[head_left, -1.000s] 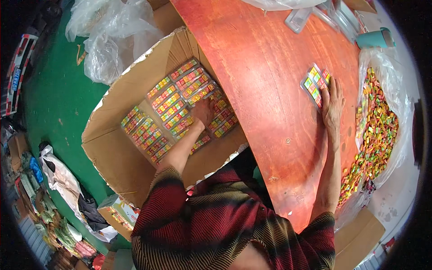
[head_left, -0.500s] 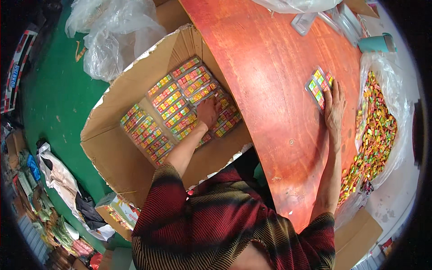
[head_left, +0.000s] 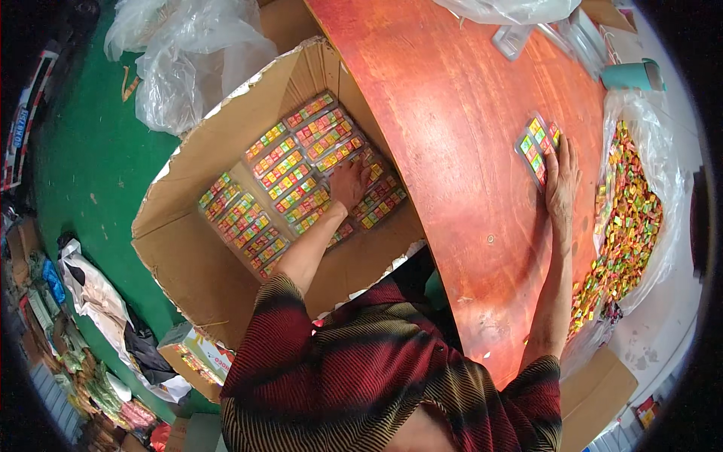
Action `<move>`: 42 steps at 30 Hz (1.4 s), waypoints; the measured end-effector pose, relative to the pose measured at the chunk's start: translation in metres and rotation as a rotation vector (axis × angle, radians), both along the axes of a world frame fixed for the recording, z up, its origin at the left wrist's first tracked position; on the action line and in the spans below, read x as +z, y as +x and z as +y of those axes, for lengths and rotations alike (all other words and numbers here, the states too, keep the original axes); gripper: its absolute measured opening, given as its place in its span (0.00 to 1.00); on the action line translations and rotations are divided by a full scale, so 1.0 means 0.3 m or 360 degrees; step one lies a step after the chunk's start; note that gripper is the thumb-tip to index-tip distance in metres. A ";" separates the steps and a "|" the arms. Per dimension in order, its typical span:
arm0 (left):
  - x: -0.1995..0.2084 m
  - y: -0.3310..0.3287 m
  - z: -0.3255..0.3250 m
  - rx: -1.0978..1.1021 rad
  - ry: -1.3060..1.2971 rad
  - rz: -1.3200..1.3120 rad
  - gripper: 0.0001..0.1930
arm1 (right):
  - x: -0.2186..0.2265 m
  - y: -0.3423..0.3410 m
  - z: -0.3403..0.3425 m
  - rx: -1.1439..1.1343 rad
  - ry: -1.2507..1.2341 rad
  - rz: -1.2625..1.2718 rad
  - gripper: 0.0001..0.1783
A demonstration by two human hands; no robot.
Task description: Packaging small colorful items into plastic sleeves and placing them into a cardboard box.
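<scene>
My left hand reaches down into a large cardboard box. Its fingers are apart and rest on clear plastic trays filled with small red, yellow and green wrapped pieces. These trays lie side by side in rows on the box's bottom, and the hand covers part of some. On the red-brown table, my right hand lies with its fingers stretched out. It touches the right edge of a single clear tray of the same pieces, hiding part of it.
A clear plastic bag spills loose wrapped pieces along the right of the table. Empty clear trays and a teal cup stand at the far right. Crumpled plastic bags lie beyond the box.
Both hands stay in nearly the same places. The view has shifted very slightly; nothing has been picked up or let go.
</scene>
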State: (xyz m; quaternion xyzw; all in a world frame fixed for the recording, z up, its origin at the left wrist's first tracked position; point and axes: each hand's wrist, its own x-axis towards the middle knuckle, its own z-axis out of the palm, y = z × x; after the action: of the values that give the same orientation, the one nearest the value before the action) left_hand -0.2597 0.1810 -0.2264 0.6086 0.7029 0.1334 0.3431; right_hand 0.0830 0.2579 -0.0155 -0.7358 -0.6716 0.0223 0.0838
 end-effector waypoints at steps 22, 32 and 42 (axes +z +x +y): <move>-0.155 -0.022 0.048 0.0026 0.0099 -0.0413 0.16 | 0.016 -0.020 -0.003 -0.0021 0.0027 0.0051 0.29; -0.058 0.006 0.015 -0.0165 0.0235 -0.0100 0.18 | 0.006 -0.011 -0.010 -0.0008 0.0027 0.0094 0.29; -0.087 -0.009 0.039 -0.0179 0.0320 -0.0344 0.18 | 0.011 -0.006 -0.005 0.0001 0.0022 0.0063 0.28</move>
State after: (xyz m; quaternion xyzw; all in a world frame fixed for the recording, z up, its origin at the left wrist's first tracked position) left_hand -0.2624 0.1926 -0.2523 0.6605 0.6097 0.2482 0.3610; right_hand 0.0811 0.2563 -0.0123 -0.7344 -0.6703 0.0322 0.1020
